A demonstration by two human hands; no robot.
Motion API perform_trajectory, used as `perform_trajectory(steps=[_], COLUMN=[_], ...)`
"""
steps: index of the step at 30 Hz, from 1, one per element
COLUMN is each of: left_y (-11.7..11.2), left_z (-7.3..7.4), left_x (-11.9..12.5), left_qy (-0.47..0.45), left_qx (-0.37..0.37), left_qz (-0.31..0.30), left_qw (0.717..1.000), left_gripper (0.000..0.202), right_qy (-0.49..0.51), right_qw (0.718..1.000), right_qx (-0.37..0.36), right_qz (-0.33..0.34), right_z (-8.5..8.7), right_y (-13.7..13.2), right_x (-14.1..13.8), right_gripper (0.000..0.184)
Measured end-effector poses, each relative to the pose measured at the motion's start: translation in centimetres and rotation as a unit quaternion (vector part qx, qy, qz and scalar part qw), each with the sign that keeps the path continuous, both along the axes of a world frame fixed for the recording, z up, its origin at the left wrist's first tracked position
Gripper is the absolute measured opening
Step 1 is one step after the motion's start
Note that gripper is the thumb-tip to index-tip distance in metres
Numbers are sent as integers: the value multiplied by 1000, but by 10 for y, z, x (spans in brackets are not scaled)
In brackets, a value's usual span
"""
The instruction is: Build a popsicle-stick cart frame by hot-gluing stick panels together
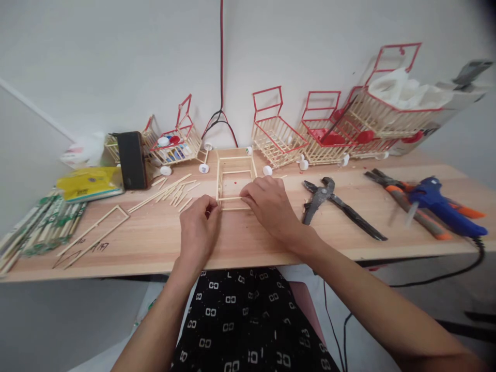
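A small open box frame of thin wooden sticks (pixel 231 198) stands on the tabletop in front of me. My left hand (pixel 197 225) is closed in a pinch at the frame's near left corner. At the near right corner, the fingers of my right hand (pixel 269 206) are closed on the near stick. My fingers hide both near corners. Left of the frame lie several loose cut sticks (pixel 178 194) and a flat three-sided stick frame (pixel 98 227).
Stick-built carts with red trim, such as this cart (pixel 277 134), line the wall. Black pliers (pixel 323 199), orange-handled pliers (pixel 414 206) and a blue glue gun (pixel 437 199) lie right. Left are bundled sticks (pixel 54 227), a yellow packet (pixel 90 183) and an upright dark phone-like case (pixel 132 160).
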State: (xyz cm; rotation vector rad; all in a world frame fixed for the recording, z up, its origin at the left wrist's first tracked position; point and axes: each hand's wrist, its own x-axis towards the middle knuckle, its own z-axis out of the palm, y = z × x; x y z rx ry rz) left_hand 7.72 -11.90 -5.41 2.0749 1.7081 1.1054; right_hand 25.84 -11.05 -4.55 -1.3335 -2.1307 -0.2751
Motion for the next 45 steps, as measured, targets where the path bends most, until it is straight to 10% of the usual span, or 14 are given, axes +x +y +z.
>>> perform_trajectory(steps=[45], left_y=[-5], left_z=[0], left_x=[-5], left_qy=[-26], left_qx=[20], left_qz=[-3], left_qw=[999], left_gripper=[8], right_qy=[-1], right_qw=[1000], right_qx=[-17], right_qz=[25], right_z=[1], right_y=[2], right_x=[3], right_gripper=[16])
